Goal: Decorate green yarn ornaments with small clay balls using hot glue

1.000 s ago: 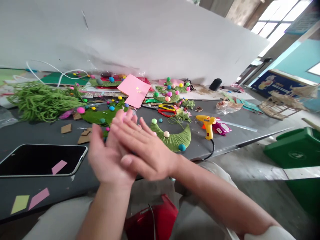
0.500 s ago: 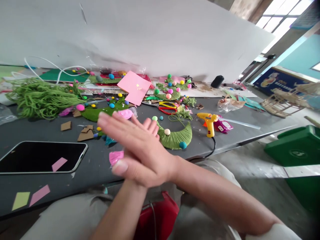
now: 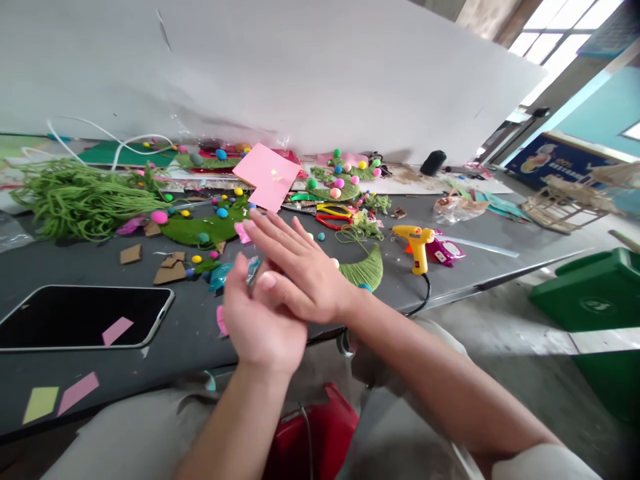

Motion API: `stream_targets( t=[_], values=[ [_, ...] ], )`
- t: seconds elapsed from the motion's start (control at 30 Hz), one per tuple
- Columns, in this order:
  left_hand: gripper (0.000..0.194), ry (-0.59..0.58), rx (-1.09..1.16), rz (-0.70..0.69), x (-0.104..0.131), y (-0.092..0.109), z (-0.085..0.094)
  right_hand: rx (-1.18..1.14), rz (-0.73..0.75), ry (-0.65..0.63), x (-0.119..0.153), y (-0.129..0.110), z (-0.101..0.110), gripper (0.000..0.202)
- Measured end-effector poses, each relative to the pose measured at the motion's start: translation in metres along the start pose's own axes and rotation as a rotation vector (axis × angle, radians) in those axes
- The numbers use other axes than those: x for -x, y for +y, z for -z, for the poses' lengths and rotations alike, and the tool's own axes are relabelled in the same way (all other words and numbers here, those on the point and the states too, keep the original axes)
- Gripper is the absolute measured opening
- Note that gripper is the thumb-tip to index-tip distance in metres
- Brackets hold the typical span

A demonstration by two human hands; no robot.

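Note:
My right hand lies flat, palm down, across my left hand, its fingers stretched out and close together. The left palm faces up beneath it, thumb raised; most of its fingers are covered. Whether anything sits between the palms is hidden. Just right of the hands is a crescent wrapped in green yarn, partly covered by my right hand. Bits of pink wrapping and a teal packet lie beside my left hand. Behind is a green leaf-shaped piece dotted with coloured balls.
A yellow glue gun with a black cord rests at the right near a purple packet. At left are a phone and green yarn. Pink paper and red-yellow pliers lie behind. Green bins stand right.
My right hand has slid forward and up over my left palm, uncovering more of the left hand and its thumb. The crescent is now more covered.

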State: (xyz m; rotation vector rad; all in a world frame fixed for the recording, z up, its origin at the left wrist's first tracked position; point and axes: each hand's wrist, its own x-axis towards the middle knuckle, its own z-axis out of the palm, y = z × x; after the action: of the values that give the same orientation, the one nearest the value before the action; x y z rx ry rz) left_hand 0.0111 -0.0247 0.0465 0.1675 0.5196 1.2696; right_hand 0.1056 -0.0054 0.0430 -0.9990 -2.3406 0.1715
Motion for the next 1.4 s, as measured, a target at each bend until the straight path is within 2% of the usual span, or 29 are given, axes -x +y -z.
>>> stream_targets(
  t=[0.07,0.17,0.23,0.4,0.5,0.6,0.7,0.77,0.87,0.97,1.03,1.1,1.2,1.4],
  values=[
    [0.045,0.083,-0.007,0.011,-0.001,0.008,-0.001,-0.042,-0.092,-0.043,0.003,0.017,-0.004,0.089],
    [0.024,0.184,-0.028,0.038,-0.004,0.018,0.001,-0.088,-0.117,-0.068,0.012,0.03,-0.007,0.089],
    [0.022,0.182,-0.03,0.096,-0.006,0.015,0.004,-0.126,-0.158,-0.016,0.017,0.034,-0.004,0.089],
    [0.022,0.114,-0.03,0.209,-0.009,-0.008,0.008,-0.308,-0.291,0.218,0.025,0.047,0.009,0.08],
    [0.018,0.122,-0.052,0.23,-0.01,-0.014,0.007,-0.306,-0.283,0.236,0.031,0.057,0.023,0.064],
    [0.015,0.129,-0.099,0.219,-0.009,-0.013,0.007,-0.23,-0.342,0.169,0.047,0.067,0.048,0.045],
    [0.017,0.149,-0.145,0.223,-0.007,-0.007,0.007,-0.072,-0.536,-0.005,0.075,0.079,0.084,0.033],
    [0.02,0.162,-0.167,0.209,-0.007,-0.002,0.005,-0.033,-0.627,-0.173,0.096,0.088,0.104,0.035],
    [0.025,0.189,-0.195,0.177,-0.005,0.005,0.003,-0.031,-0.638,-0.364,0.12,0.099,0.119,0.059],
    [0.027,0.216,-0.216,0.168,-0.002,0.01,-0.001,-0.016,-0.661,-0.506,0.127,0.106,0.114,0.084],
    [0.028,0.236,-0.235,0.177,0.0,0.009,-0.002,0.033,-0.654,-0.53,0.126,0.109,0.105,0.083],
    [0.03,0.24,-0.267,0.196,0.004,0.005,-0.002,0.086,-0.6,-0.496,0.122,0.11,0.096,0.073],
    [0.033,0.155,-0.334,0.237,0.011,-0.004,0.001,0.104,-0.5,-0.421,0.118,0.108,0.087,0.061],
    [0.033,-0.07,-0.497,0.364,0.025,-0.019,0.01,0.114,-0.436,-0.344,0.105,0.093,0.057,0.052]
  ],
)
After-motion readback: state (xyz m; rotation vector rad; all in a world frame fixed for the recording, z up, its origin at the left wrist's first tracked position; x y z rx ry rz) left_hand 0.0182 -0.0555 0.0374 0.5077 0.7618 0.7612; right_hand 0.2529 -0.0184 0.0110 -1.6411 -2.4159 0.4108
